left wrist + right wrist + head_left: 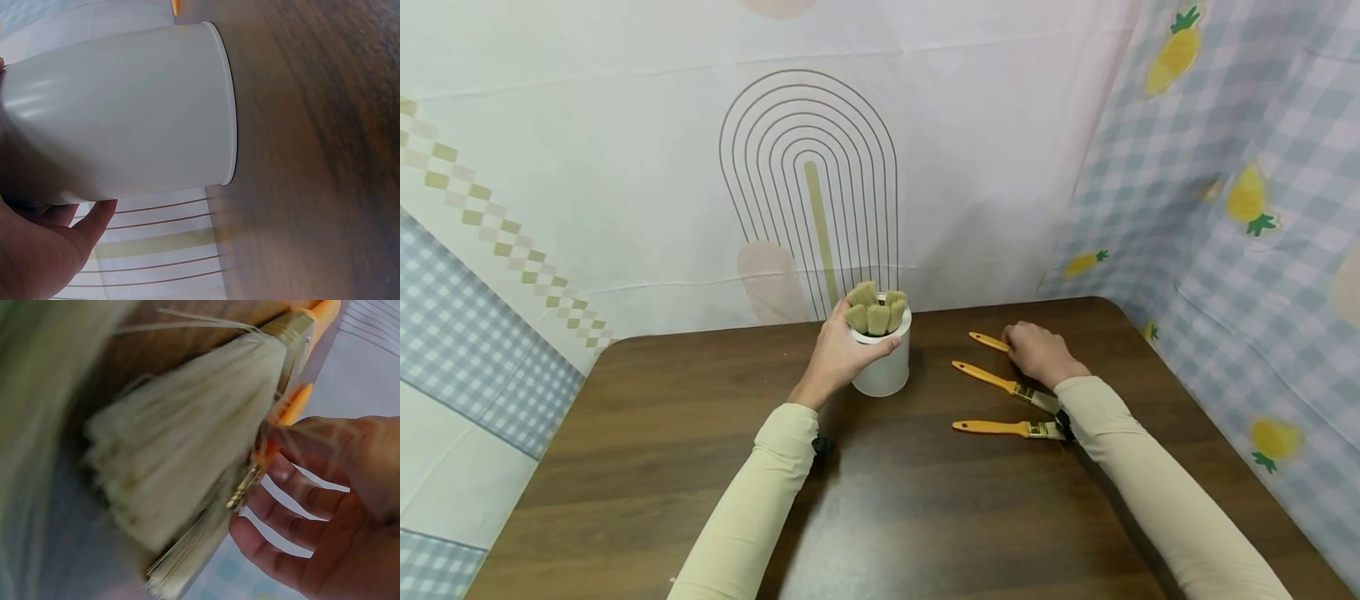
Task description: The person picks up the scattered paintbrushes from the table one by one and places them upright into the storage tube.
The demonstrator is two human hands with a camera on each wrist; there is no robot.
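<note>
Two orange-handled brushes (981,375) lie on a brown table (917,517) beside a person's right hand (1039,353), its fingers pinching a third brush (987,340) by the handle. To their left, the left hand (841,352) grasps an upright white pot (882,373) near its rim, thumb and fingers curled around it, with several more brushes (877,320) standing bristles-up inside.

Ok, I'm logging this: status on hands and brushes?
Left hand gripping white container. Right hand pinching farthest loose brush. Possible crowding: bristles-up brushes in container.
</note>
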